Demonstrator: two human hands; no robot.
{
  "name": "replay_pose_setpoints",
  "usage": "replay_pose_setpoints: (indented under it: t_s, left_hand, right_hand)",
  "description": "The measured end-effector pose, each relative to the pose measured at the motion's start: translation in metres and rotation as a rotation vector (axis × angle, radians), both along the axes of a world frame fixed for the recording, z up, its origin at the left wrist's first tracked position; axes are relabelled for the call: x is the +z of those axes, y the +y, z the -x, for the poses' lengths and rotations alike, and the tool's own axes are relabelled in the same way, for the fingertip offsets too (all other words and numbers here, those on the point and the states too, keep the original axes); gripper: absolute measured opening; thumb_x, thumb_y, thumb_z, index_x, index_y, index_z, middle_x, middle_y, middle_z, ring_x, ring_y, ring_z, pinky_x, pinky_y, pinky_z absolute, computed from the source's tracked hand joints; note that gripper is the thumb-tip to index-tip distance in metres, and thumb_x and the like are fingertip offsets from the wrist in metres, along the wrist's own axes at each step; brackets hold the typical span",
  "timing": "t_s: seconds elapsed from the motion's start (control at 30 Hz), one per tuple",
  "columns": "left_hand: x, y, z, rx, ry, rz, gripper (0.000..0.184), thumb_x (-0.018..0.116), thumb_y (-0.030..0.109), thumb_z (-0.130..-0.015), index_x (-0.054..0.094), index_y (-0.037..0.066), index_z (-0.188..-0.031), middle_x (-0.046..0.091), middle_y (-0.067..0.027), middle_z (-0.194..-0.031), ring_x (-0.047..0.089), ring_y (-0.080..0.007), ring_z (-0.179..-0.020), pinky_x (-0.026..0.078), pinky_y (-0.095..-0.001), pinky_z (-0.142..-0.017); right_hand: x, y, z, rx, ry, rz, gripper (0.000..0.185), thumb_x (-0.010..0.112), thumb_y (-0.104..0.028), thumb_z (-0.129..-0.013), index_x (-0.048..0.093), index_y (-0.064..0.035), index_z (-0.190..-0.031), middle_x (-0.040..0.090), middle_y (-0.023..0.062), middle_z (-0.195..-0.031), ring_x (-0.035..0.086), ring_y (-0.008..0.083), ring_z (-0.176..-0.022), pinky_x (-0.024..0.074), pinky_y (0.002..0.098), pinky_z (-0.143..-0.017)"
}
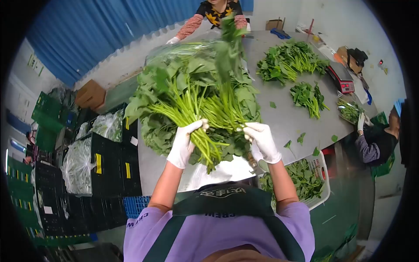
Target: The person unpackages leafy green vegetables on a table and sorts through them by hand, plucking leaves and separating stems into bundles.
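My left hand [188, 140], in a white glove, is wrapped round the stems of a bunch of leafy greens [179, 102] over the big pile. To its right my right hand [260, 139], also gloved in white, has its fingers pinched on the stem ends of another bunch [224, 89], whose leaves stand up and are blurred. Beneath both bunches a large pile of greens [152, 135] covers the left part of the metal table [275, 118], partly under clear plastic at the back.
Smaller bunches [307, 98] and a red scale [341, 77] are at the right. A white basket of greens [324, 174] stands by the near edge, dark crates [109, 163] at the left. One person [218, 13] is across the table, another [379, 142] at the right.
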State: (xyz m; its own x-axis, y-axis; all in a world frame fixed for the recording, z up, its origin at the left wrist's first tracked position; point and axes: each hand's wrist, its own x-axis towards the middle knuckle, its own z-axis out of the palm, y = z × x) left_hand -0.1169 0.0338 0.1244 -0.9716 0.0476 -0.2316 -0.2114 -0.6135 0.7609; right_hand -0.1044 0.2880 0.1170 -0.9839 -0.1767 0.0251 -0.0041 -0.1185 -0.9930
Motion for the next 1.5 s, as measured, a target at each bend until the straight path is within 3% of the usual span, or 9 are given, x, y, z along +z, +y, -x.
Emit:
replay_pose_setpoints:
  t_s: [0.43, 0.67, 0.87, 0.9, 0.93, 1.07, 1.33, 1.4, 1.5]
  left_hand:
    - [0.005, -0.013, -0.018, 0.000, 0.157, 0.060, 0.027, 0.064, -0.006, -0.074, 0.059, -0.001, -0.100, 0.064, -0.0076, -0.088, 0.062, -0.0165, -0.074, 0.052, -0.0263, -0.068]
    - [0.000, 0.000, -0.024, 0.038, 0.211, 0.101, 0.029, 0.066, -0.009, -0.072, 0.060, -0.002, -0.100, 0.065, -0.0074, -0.091, 0.063, -0.0156, -0.078, 0.052, -0.0275, -0.071]
    - [0.005, 0.006, -0.016, 0.101, 0.186, 0.001, 0.030, 0.066, -0.010, -0.070, 0.060, -0.002, -0.098, 0.065, -0.0084, -0.090, 0.063, -0.0175, -0.080, 0.051, -0.0282, -0.075]
    - [-0.002, -0.001, -0.011, 0.086, 0.171, -0.052, 0.030, 0.065, -0.010, -0.070, 0.060, -0.002, -0.098, 0.065, -0.0088, -0.090, 0.063, -0.0180, -0.080, 0.052, -0.0287, -0.075]
    - [-0.005, -0.005, -0.008, 0.072, 0.156, -0.105, 0.030, 0.065, -0.010, -0.070, 0.059, -0.002, -0.098, 0.065, -0.0092, -0.090, 0.063, -0.0185, -0.080, 0.052, -0.0292, -0.075]
    - [-0.012, 0.005, -0.009, -0.015, 0.173, -0.130, 0.029, 0.063, -0.010, -0.070, 0.059, -0.002, -0.097, 0.065, -0.0099, -0.087, 0.063, -0.0201, -0.080, 0.052, -0.0295, -0.075]
    - [-0.012, -0.050, 0.001, 0.184, 0.227, -0.194, 0.032, 0.058, -0.009, -0.074, 0.052, -0.002, -0.105, 0.062, -0.0111, -0.091, 0.061, -0.0213, -0.083, 0.050, -0.0319, -0.079]
    - [-0.014, -0.059, 0.003, 0.177, 0.220, -0.162, 0.031, 0.058, -0.006, -0.078, 0.052, -0.003, -0.108, 0.062, -0.0110, -0.091, 0.060, -0.0221, -0.082, 0.049, -0.0309, -0.079]
    - [-0.027, -0.057, 0.011, 0.137, 0.126, -0.147, 0.030, 0.062, -0.002, -0.078, 0.053, -0.002, -0.107, 0.063, -0.0107, -0.086, 0.062, -0.0209, -0.077, 0.050, -0.0309, -0.074]
  right_hand:
    - [0.015, -0.081, -0.016, 0.048, 0.474, -0.515, 0.022, 0.059, -0.020, -0.084, 0.066, -0.0009, -0.091, 0.062, 0.0130, -0.080, 0.059, 0.0288, -0.074, 0.0453, 0.0345, -0.069]
    - [0.014, -0.101, -0.016, -0.104, 0.321, -0.443, 0.020, 0.065, -0.016, -0.078, 0.066, 0.0009, -0.087, 0.061, 0.0108, -0.076, 0.058, 0.0199, -0.067, 0.0439, 0.0287, -0.062]
    - [0.000, -0.072, -0.041, -0.316, 0.150, 0.099, 0.011, 0.058, -0.002, -0.083, 0.067, 0.0013, -0.087, 0.066, 0.0085, -0.089, 0.060, 0.0132, -0.080, 0.0470, 0.0258, -0.075]
    - [0.004, -0.051, -0.045, -0.427, 0.356, -0.261, 0.011, 0.059, -0.004, -0.084, 0.066, 0.0025, -0.088, 0.066, 0.0091, -0.089, 0.060, 0.0142, -0.081, 0.0462, 0.0261, -0.074]
    - [-0.007, -0.036, -0.042, -0.510, 0.259, 0.306, 0.012, 0.059, -0.006, -0.085, 0.065, 0.0043, -0.088, 0.065, 0.0101, -0.087, 0.059, 0.0149, -0.078, 0.0460, 0.0266, -0.073]
    - [-0.051, 0.005, -0.033, -0.565, 0.089, 0.936, 0.014, 0.059, -0.011, -0.089, 0.059, 0.0006, -0.098, 0.061, 0.0091, -0.088, 0.057, 0.0160, -0.079, 0.0490, 0.0252, -0.068]
    - [-0.150, 0.203, -0.042, -0.596, 0.290, 1.286, 0.033, 0.057, -0.032, -0.087, 0.060, -0.0019, -0.101, 0.065, 0.0085, -0.099, 0.062, 0.0179, -0.085, 0.0526, 0.0304, -0.077]
    - [-0.147, 0.214, -0.035, -0.912, 0.175, 1.368, 0.065, 0.056, -0.049, -0.082, 0.049, 0.0011, -0.122, 0.054, 0.0157, -0.124, 0.056, 0.0255, -0.108, 0.0470, 0.0353, -0.091]
    - [-0.111, 0.134, -0.009, -0.545, -0.174, 1.395, 0.098, 0.052, -0.062, -0.080, 0.008, -0.0011, -0.144, 0.020, 0.0210, -0.147, 0.037, 0.0294, -0.128, 0.0403, 0.0372, -0.099]
